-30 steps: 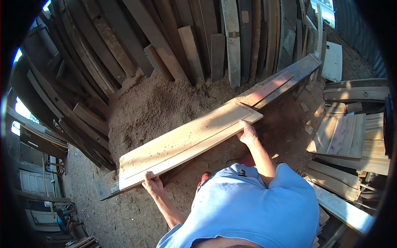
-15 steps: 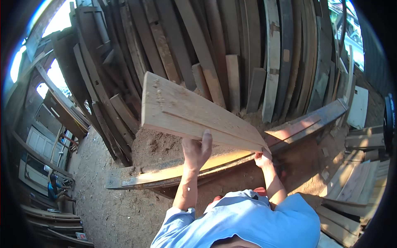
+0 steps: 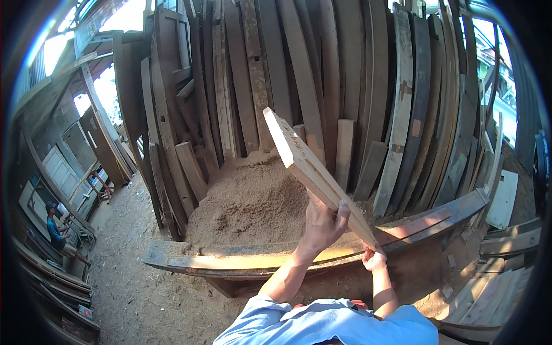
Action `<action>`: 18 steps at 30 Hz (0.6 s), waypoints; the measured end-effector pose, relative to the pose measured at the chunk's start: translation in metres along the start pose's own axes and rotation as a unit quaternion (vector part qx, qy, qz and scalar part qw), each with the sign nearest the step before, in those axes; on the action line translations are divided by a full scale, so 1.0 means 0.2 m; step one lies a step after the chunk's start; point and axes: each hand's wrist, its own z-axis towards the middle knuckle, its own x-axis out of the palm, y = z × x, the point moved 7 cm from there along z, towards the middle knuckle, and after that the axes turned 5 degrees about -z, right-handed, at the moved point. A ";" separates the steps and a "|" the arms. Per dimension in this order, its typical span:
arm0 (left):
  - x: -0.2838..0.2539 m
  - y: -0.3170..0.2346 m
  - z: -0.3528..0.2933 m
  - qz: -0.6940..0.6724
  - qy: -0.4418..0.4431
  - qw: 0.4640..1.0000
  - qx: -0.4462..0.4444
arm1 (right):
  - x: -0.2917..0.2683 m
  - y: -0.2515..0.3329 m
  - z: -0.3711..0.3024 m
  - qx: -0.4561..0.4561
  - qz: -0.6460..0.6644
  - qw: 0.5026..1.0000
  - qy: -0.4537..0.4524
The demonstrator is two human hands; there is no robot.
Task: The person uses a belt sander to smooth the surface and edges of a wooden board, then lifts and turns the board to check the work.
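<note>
A thick wooden board (image 3: 317,171) slants upward and away over a long low bench (image 3: 241,261). My left hand (image 3: 323,223) grips the board's near edge around its middle, thumb on the side facing me. At the board's lower near end, my right hand (image 3: 374,257) has its fingers closed on the corner. The board's pale cut end shows at its far upper tip. Its broad face is turned mostly away, and the fingers behind it are hidden. Whether its lower end touches the bench I cannot tell.
Behind the bench lies a heap of sawdust (image 3: 253,195). Tall planks (image 3: 328,75) lean upright along the back. Stacked boards (image 3: 489,299) lie at the lower right, and a white panel (image 3: 502,198) stands above them. A person (image 3: 57,230) sits far left.
The board has swung to the right and turned up on edge, so its broad face no longer shows. My left hand moved right with it. The view shifted, showing more of the sawdust heap.
</note>
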 end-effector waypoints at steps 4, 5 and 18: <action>0.02 0.02 0.00 0.012 0.001 1.000 0.018 | -0.02 0.01 0.03 0.014 -0.010 1.000 -0.005; 0.03 0.03 0.00 0.010 0.011 1.000 0.002 | -0.02 0.01 0.03 0.017 -0.012 1.000 -0.004; 0.04 0.03 -0.02 0.025 0.006 0.999 0.041 | -0.04 0.03 0.07 -0.012 -0.007 0.999 0.046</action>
